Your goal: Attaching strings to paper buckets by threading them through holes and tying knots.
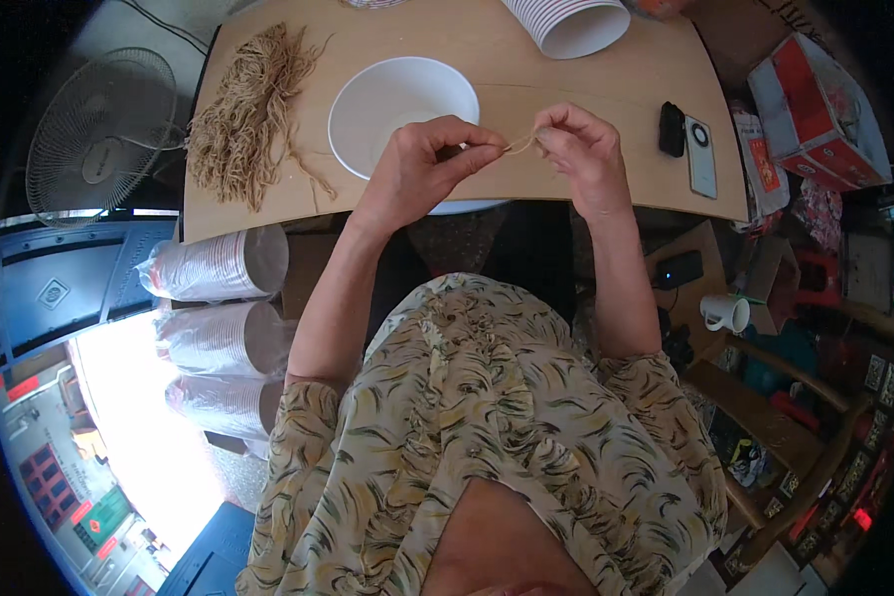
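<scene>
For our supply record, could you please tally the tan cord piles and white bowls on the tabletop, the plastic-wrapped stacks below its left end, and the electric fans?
Tan cord pile: 1
White bowl: 1
Plastic-wrapped stacks: 3
Electric fan: 1
Total: 6

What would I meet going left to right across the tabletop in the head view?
Heap of tan strands, white bowl, thin tan strand, right hand, small black object, pale phone.

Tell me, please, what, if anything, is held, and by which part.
A thin tan strand: left grip and right grip pinch it on either side of a short visible stretch; whether near its ends, I cannot tell.
</scene>
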{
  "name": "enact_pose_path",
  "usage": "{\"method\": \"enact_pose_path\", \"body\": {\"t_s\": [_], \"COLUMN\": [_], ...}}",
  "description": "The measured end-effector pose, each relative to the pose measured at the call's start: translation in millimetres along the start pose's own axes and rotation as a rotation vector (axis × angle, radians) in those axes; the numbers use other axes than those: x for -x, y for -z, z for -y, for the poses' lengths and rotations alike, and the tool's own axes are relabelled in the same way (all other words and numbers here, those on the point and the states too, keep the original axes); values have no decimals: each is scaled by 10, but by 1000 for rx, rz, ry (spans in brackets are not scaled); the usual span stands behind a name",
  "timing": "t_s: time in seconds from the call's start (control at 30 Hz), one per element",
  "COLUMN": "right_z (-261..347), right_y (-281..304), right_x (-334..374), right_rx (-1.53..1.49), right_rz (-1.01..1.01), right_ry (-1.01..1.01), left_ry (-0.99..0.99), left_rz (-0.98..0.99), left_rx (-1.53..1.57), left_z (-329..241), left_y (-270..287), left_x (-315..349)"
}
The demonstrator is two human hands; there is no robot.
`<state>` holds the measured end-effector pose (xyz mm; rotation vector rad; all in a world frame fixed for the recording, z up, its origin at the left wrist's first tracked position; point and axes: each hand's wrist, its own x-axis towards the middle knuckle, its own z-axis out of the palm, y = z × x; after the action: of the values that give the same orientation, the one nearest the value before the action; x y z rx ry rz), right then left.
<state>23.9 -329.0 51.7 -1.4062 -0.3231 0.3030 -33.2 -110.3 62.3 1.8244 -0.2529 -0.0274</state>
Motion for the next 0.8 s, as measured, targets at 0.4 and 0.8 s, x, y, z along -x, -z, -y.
{"method": "enact_pose_path", "body": {"t_s": [0.4, 0.8], "right_z": [-62, -66], "right_y": [-55, -151], "right_x": [-22, -18], "right_rx": [-207, -119], "right_rz": [2, 31], "right_ry": [-140, -173], "left_ry": [-78, -182], "left_rz": [-139, -262], "left_rx": [-33, -102], "left_z": [-18, 60], "left_y": [-169, -207], "left_x": [7, 7]}}
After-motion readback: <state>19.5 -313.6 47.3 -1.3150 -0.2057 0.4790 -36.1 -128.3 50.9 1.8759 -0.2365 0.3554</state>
